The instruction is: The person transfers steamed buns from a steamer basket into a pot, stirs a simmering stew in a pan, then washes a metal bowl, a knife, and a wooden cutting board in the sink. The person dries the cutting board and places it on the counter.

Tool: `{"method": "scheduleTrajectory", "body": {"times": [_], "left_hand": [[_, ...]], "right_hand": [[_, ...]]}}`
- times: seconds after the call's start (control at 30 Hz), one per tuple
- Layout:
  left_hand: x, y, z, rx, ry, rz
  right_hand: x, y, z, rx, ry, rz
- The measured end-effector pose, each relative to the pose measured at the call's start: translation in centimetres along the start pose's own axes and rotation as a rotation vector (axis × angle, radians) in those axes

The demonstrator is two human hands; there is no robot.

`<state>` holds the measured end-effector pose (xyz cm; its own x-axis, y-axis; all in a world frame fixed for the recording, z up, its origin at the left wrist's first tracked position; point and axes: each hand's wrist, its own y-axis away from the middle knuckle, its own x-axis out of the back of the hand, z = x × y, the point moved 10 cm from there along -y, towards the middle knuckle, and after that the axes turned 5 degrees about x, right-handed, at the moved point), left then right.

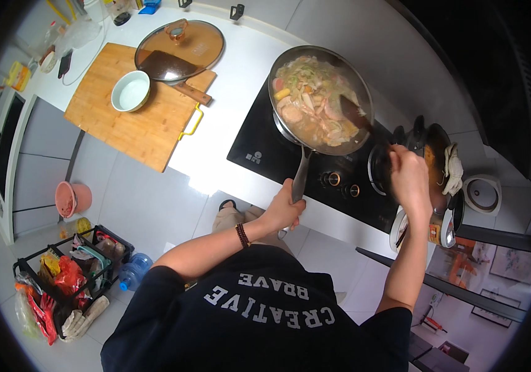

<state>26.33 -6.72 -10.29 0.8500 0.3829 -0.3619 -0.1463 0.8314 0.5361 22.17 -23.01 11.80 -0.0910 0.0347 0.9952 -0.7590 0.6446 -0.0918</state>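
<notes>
My left hand (285, 208) grips the metal handle (301, 174) of a frying pan (370, 93) on the black gas cooktop (251, 135). In the pan lies a stew (312, 97) of shredded cabbage, shrimp, pinkish slices and yellow chunks in light broth. My right hand (408, 174) is closed around the handle of a dark brown spatula (354, 111), just beyond the pan's right rim. The spatula's blade dips into the food on the right side. Two control knobs (334, 179) sit on the cooktop between my hands.
Left on the white counter (235, 74), a wooden cutting board (102, 93) carries a white bowl (130, 90), a cleaver (193, 93) and a glass lid (214, 39). More pans (438, 135) and a glove (453, 169) crowd the right. A black rack (60, 293) and water jug (135, 269) stand on the floor.
</notes>
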Motion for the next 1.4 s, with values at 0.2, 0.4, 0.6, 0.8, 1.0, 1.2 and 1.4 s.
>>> {"method": "scheduleTrajectory", "body": {"times": [0.2,0.4,0.6,0.8,1.0,1.2,1.4], "left_hand": [[-0.4,-0.1,-0.1,0.027,-0.007,-0.014],[-0.1,-0.3,-0.5,0.016,-0.012,-0.009],[0.1,0.1,-0.3,0.037,-0.017,0.005],[0.0,-0.2,-0.4,0.037,-0.016,0.001],[-0.3,-0.2,-0.2,0.026,-0.006,-0.001],[-0.2,0.0,-0.1,0.041,-0.016,0.009],[-0.1,0.0,-0.2,0.033,-0.034,0.008]], "right_hand": [[-5.7,-3.2,8.8,-0.160,0.046,0.019],[-14.3,-10.0,10.8,-0.269,-0.357,-0.016],[-10.7,-13.3,0.4,0.205,-0.151,0.012],[-10.2,-10.1,-6.7,0.680,0.320,-0.127],[-7.9,-3.7,-5.6,0.654,0.357,-0.164],[-0.7,-0.8,-3.9,0.444,0.216,-0.086],[-0.4,2.0,-3.1,0.359,0.204,-0.206]]}}
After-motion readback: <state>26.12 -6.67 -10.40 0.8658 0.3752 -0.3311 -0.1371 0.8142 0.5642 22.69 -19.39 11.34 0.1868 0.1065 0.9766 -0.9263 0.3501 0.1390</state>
